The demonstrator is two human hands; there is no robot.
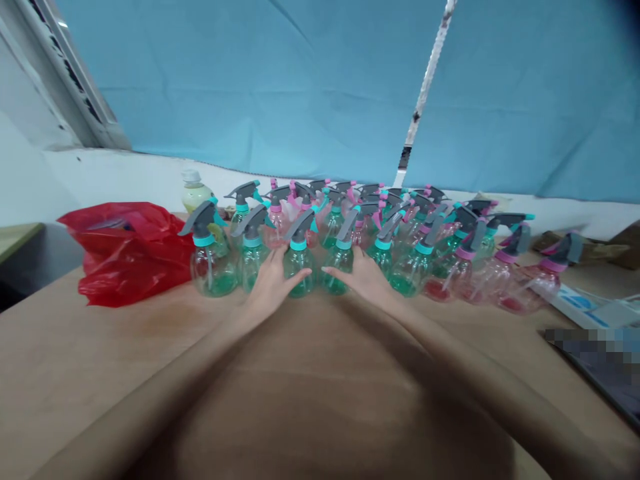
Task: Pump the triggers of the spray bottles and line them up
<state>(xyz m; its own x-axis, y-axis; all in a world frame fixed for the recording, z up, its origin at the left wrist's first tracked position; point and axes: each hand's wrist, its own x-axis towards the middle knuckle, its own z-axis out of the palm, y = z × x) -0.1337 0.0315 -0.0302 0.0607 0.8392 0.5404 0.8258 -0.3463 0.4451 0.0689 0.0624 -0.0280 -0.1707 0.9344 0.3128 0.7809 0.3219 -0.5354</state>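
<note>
Two clear green spray bottles with grey trigger heads and turquoise collars stand upright in the front row. My left hand (pixel 271 283) is wrapped round the left one, a green spray bottle (pixel 299 260), its thumb across the front and fingers along the far left side. Mirroring it, my right hand (pixel 369 280) grips the other green spray bottle (pixel 340 259), thumb in front and fingers along its right side. A narrow gap lies between the two bottles. Each has a little green showing at its base. The fingertips are partly hidden behind the bottles.
More green bottles (pixel 216 272) and pink bottles (pixel 537 283) crowd around and behind on the wooden table (pixel 300 387). A red plastic bag (pixel 130 257) sits left, a white-capped bottle (pixel 196 193) behind it. A blue-white box (pixel 580 307) and a dark flat object (pixel 595 367) lie right.
</note>
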